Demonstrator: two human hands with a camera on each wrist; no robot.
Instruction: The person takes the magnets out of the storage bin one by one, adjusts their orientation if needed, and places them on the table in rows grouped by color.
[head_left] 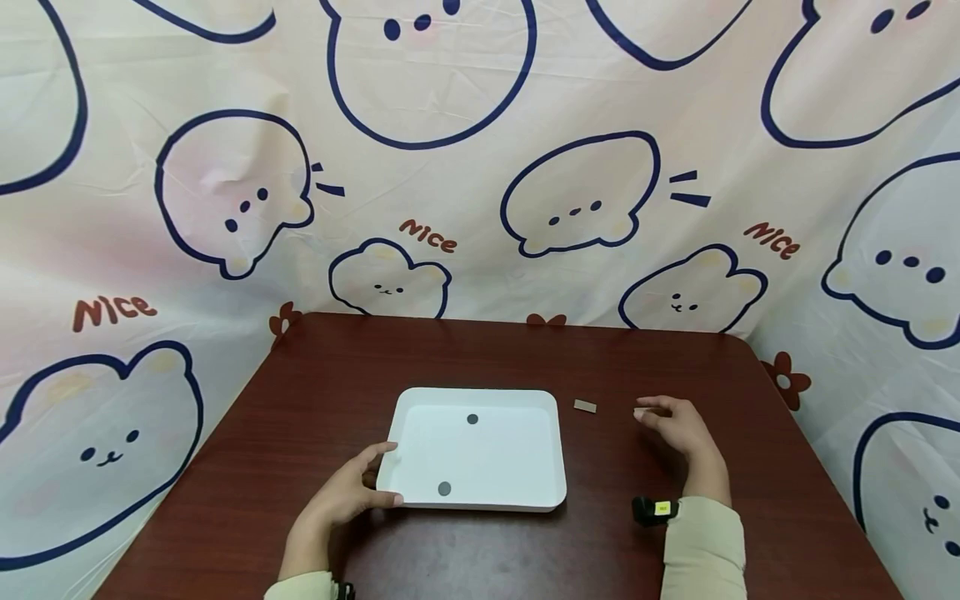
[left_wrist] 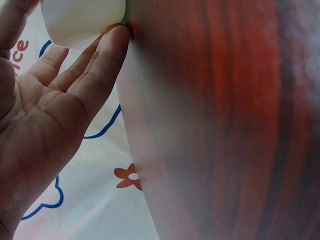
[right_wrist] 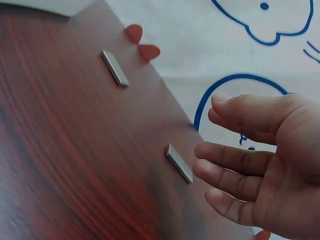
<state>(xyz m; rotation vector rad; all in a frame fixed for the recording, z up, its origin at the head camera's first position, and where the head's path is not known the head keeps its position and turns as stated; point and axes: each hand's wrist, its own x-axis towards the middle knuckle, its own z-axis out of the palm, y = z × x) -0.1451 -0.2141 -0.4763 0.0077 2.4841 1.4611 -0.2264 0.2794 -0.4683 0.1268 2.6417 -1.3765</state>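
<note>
Left hand (head_left: 345,496): we pinched the white tray (head_left: 502,450) by its left end.
Nearer bar (head_left: 585,407): lay just right of the tray.
Farther bar (right_wrist: 179,164): further right, just beside our right hand (head_left: 678,429), long axis roughly trayward; slim, grey.
Right fingers: loosely parted, seemingly gripping nothing.

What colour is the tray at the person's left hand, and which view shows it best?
The tray is white; it shows best in the head view.
</note>
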